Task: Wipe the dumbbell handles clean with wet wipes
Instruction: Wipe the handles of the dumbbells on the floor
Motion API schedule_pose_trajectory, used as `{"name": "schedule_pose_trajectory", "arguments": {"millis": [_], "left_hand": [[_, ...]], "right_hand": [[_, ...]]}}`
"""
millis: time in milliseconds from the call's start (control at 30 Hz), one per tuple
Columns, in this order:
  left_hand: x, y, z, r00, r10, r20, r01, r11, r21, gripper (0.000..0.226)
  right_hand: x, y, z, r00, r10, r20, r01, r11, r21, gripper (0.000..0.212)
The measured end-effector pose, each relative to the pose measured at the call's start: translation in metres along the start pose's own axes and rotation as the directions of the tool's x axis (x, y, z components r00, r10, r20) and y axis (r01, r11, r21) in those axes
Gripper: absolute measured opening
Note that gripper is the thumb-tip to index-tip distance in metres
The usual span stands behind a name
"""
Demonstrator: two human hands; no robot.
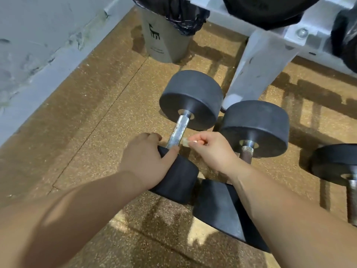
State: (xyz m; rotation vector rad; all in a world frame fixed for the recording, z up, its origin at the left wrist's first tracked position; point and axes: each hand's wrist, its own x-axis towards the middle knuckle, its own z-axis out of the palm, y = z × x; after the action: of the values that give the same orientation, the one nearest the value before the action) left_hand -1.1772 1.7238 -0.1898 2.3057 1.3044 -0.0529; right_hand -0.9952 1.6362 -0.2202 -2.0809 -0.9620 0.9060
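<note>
left hand [144, 161] grips dumbbell's near head [176, 180] — right hand [209, 149] pinches small wipe [185, 141] against the handle [176, 133].

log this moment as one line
left hand: grips near head of dumbbell | right hand: pinches wipe at its handle | phase: wiping handle

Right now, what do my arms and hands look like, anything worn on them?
Both arms are bare as far as the picture shows, with no sleeves. The left hand and right hand show no gloves, rings, watch or bracelets that I can see.
</note>
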Motion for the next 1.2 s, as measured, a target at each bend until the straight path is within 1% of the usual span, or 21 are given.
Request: {"name": "schedule_pose_trajectory", "arguments": {"millis": [100,167,267,333,400,467,533,600,633,700,733,800,867,900,933,967,1033,1067,1100,1133,1200], "left_hand": [[0.0,-0.001,0.002,1.0,0.0,0.027,0.001,0.999,-0.035,0.07],[-0.002,-0.001,0.0,0.999,-0.003,0.049,0.005,0.999,-0.045,0.072],[-0.003,0.001,-0.008,0.995,-0.026,0.101,0.04,0.989,-0.141,0.074],[-0.002,-0.002,-0.011,0.991,-0.053,0.126,0.079,0.974,-0.214,0.071],[-0.001,-0.005,-0.009,0.991,-0.065,0.113,0.086,0.979,-0.185,0.068],[-0.003,-0.005,-0.006,0.993,-0.079,0.084,0.088,0.99,-0.109,0.069],[-0.005,-0.003,-0.005,0.995,-0.08,0.057,0.084,0.994,-0.067,0.07],[-0.007,0.0,-0.003,0.996,-0.083,0.037,0.085,0.996,-0.041,0.072],[-0.008,0.001,-0.002,0.996,-0.085,0.023,0.085,0.996,-0.03,0.075],[-0.008,0.004,0.0,0.996,-0.086,0.001,0.086,0.996,-0.009,0.078],[-0.008,0.006,0.001,0.996,-0.085,-0.001,0.085,0.996,-0.001,0.076],[-0.008,0.006,0.003,0.997,-0.078,-0.004,0.078,0.997,0.004,0.07],[-0.008,0.006,0.002,0.997,-0.07,-0.011,0.07,0.998,0.004,0.067],[-0.008,0.005,0.002,0.998,-0.067,-0.012,0.067,0.998,0.0,0.066],[-0.008,0.005,0.002,0.998,-0.068,-0.006,0.068,0.998,-0.006,0.066],[-0.008,0.005,0.001,0.998,-0.069,0.0,0.069,0.997,-0.014,0.065],[-0.007,0.002,0.001,0.998,-0.07,0.003,0.07,0.997,-0.022,0.066],[-0.007,0.001,0.0,0.998,-0.07,0.001,0.07,0.997,-0.027,0.066],[-0.006,-0.001,0.0,0.998,-0.069,0.001,0.069,0.997,-0.035,0.065],[-0.006,-0.001,0.0,0.998,-0.067,0.0,0.067,0.997,-0.043,0.064],[-0.006,-0.002,-0.001,0.998,-0.068,-0.002,0.068,0.996,-0.051,0.061]], "right_hand": [[0.011,-0.008,0.007,0.998,-0.021,-0.058,0.024,0.998,0.05,0.008],[0.015,-0.011,0.011,0.997,-0.047,-0.064,0.051,0.997,0.062,0.009],[0.025,-0.016,0.011,0.995,-0.093,-0.044,0.093,0.996,0.003,0.008],[0.038,-0.022,0.011,0.991,-0.121,-0.059,0.119,0.992,-0.043,0.007],[0.052,-0.028,0.015,0.987,-0.153,-0.054,0.148,0.985,-0.091,0.008],[0.06,-0.029,0.018,0.982,-0.186,-0.02,0.179,0.965,-0.194,0.012],[0.065,-0.021,0.019,0.985,-0.174,-0.004,0.167,0.949,-0.268,0.014],[0.067,-0.013,0.019,0.986,-0.165,0.002,0.16,0.951,-0.263,0.014],[0.068,-0.01,0.018,0.982,-0.189,0.012,0.185,0.946,-0.265,0.012],[0.066,-0.008,0.015,0.956,-0.278,0.096,0.294,0.916,-0.271,0.012],[0.063,-0.007,0.015,0.924,-0.343,0.171,0.379,0.884,-0.274,0.014],[0.053,-0.004,0.018,0.827,-0.469,0.309,0.55,0.787,-0.278,0.012],[0.05,0.0,0.02,0.776,-0.495,0.391,0.612,0.741,-0.278,0.005],[0.055,0.002,0.019,0.772,-0.503,0.389,0.621,0.728,-0.291,0.007],[0.062,0.001,0.018,0.783,-0.512,0.352,0.615,0.723,-0.316,0.009],[0.071,0.0,0.017,0.823,-0.494,0.28,0.567,0.749,-0.343,0.014],[0.087,-0.002,0.013,0.916,-0.389,0.1,0.397,0.838,-0.376,0.021],[0.087,-0.002,0.013,0.936,-0.349,0.037,0.337,0.865,-0.372,0.022],[0.082,-0.003,0.015,0.938,-0.347,0.02,0.33,0.872,-0.361,0.021],[0.072,-0.005,0.019,0.922,-0.383,0.062,0.38,0.858,-0.347,0.02],[0.047,-0.009,0.025,0.84,-0.451,0.303,0.532,0.795,-0.292,0.012]]}}
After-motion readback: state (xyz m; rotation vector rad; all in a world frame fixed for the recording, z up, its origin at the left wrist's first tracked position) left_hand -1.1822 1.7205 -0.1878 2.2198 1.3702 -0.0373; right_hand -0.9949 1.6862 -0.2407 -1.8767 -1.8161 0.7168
